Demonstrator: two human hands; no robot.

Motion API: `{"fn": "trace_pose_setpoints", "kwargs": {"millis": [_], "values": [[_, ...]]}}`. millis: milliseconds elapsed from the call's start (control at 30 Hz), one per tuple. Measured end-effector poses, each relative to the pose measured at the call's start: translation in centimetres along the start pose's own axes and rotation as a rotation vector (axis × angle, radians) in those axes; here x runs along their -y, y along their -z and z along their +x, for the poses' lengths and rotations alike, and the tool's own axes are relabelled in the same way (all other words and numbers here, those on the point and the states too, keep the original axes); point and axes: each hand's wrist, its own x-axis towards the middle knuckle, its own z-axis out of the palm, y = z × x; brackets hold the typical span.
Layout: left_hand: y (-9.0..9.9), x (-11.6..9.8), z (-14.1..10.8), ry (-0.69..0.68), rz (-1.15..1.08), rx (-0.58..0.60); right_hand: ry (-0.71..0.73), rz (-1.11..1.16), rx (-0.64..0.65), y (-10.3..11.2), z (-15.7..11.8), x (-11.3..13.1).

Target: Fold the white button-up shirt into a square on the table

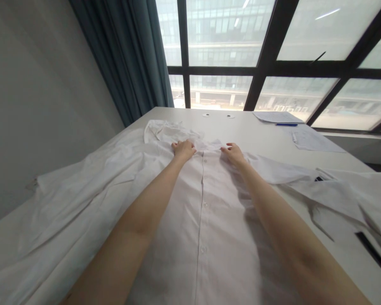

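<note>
The bare forearms reach over the near part of a white, button-front cloth shirt (pixel 225 237), which lies lengthwise down the middle of a smooth white bench (pixel 257 137), collar end far. The left hand (pixel 183 150) has its fingers curled down on the cloth left of the collar; the right hand (pixel 233 153) has a half-closed grip at the collar's right edge. Whether either grip pinches cloth, I cannot tell. The shirt looks light, limp and easily creased, a little slippery on the bench; the doubled collar and shoulder seams should give the firmest hold, and the small clear buttons (pixel 205 204) call for some care. More rumpled white cloth (pixel 82 203) crowds the left edge; bare bench lies beyond the collar, with papers (pixel 277 117) and a blue pen (pixel 286 125) far right.
</note>
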Motion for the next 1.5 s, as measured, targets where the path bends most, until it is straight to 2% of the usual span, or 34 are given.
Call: {"fn": "trace_pose_setpoints", "kwargs": {"millis": [67,200,300,367,500,567,733,867,933,1033,1200,1333,1500], "values": [[0.2,-0.1,-0.1,-0.032,-0.027,-0.048,-0.028,-0.005,-0.044,0.3,-0.2,0.3],[1.5,-0.9,-0.4,-0.123,-0.058,-0.225,-0.046,-0.053,-0.181,1.7,-0.8,1.3],[1.8,-1.7,-0.7,-0.113,-0.032,-0.292,-0.018,-0.124,-0.240,2.6,-1.8,2.0],[1.2,-2.2,-1.3,-0.138,0.013,-0.223,0.023,-0.175,-0.183,2.6,-2.8,2.1],[-1.1,-2.4,-3.2,-0.281,0.068,0.025,0.088,-0.257,0.019,1.7,-4.5,0.9],[-2.2,-2.3,-4.1,-0.308,0.077,0.080,0.098,-0.287,0.080,1.4,-4.6,-0.1],[-3.1,-1.8,-4.8,-0.327,0.097,0.102,0.041,-0.355,0.148,2.1,-3.4,-2.3],[-2.7,-1.9,-4.8,-0.331,0.097,0.066,-0.045,-0.427,0.064,3.7,-3.7,-2.7],[-2.3,-2.1,-5.1,-0.332,0.091,0.015,-0.048,-0.466,0.001,4.6,-4.8,-2.2],[-1.3,-2.8,-6.6,-0.398,0.076,-0.040,0.051,-0.496,-0.017,5.8,-7.7,-0.6],[-0.6,-4.6,-11.3,-0.542,0.061,0.048,0.226,-0.486,0.105,6.3,-14.3,1.0],[-1.1,-4.6,-13.6,-0.572,0.076,0.133,0.204,-0.465,0.153,6.8,-17.0,-1.1],[-0.1,-1.9,-14.3,-0.505,0.107,0.166,0.094,-0.474,0.087,9.1,-17.0,-4.6]]}}
